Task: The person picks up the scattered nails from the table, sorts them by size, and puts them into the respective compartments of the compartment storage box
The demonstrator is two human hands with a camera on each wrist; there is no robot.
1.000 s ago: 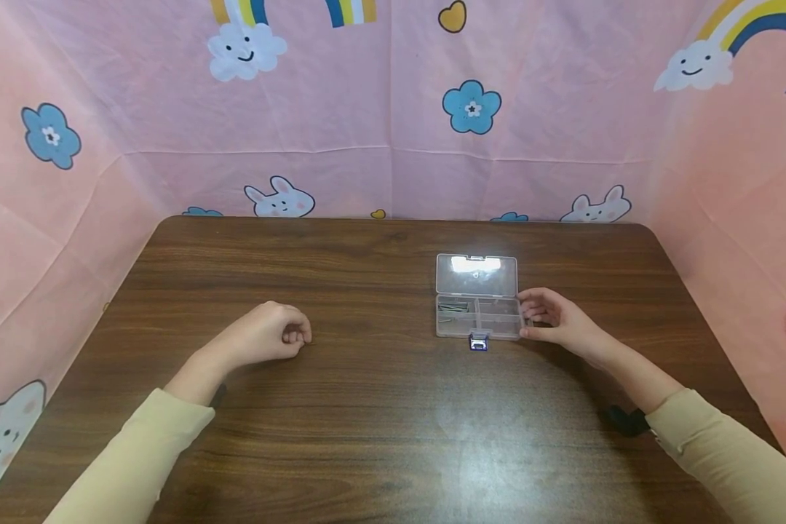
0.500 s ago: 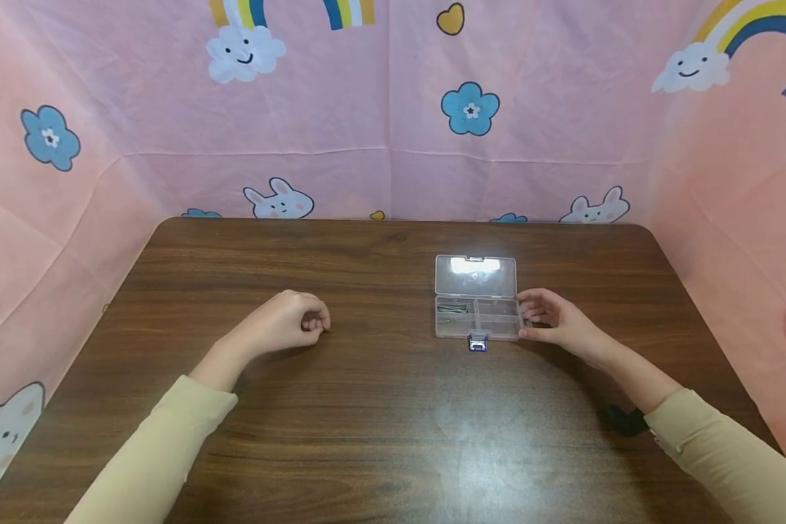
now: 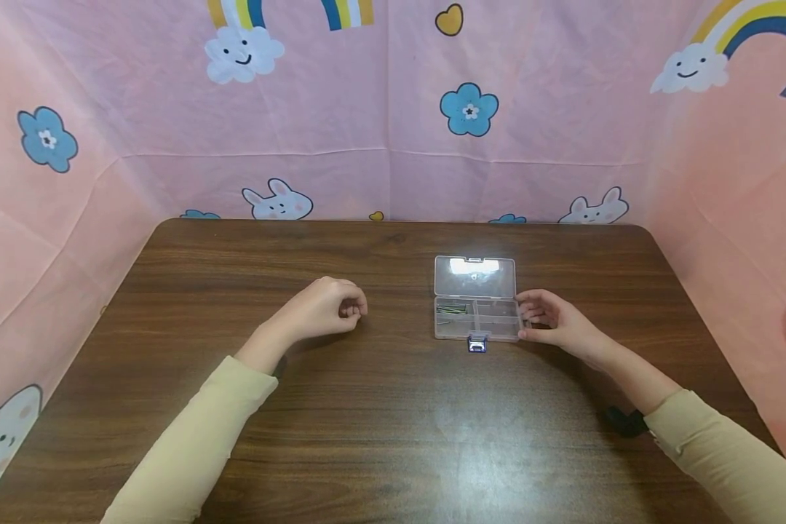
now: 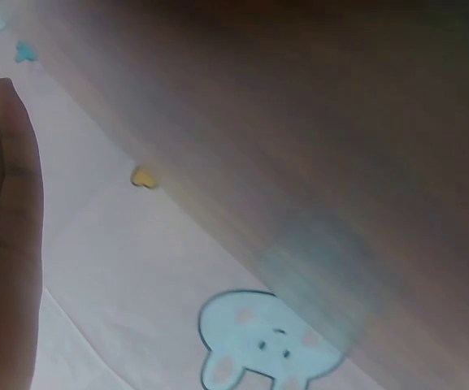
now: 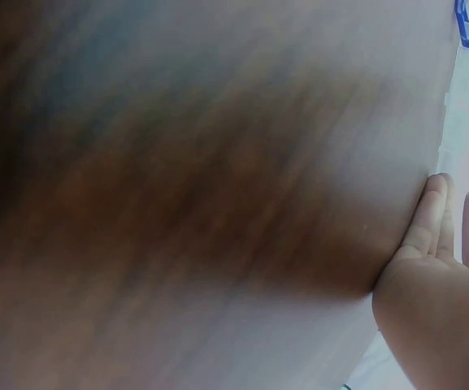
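A small clear plastic box (image 3: 498,329) lies on the table in the head view, its clear lid (image 3: 474,285) tipped back. Dividers split it into compartments. Several thin metal rods (image 3: 452,309), like nails or screws, lie in the back left one. Another small thin piece (image 3: 445,322) lies in the front left. My right hand (image 3: 557,320) holds the box's right end, thumb at the front corner, fingers toward the back. Left of the box, my left hand (image 3: 324,307) hovers, fingers loosely curled; nothing shows in it. The left wrist view catches only its fingers (image 4: 15,162).
A blue-edged latch (image 3: 477,343) sticks out at the box's front. The brown wooden table (image 3: 367,407) has a glare spot near its front. Pink printed cloth (image 3: 340,109) hangs around the table's back and sides.
My left hand has moved right and a little away from me, closer to the box. The right hand and the box have stayed in place.
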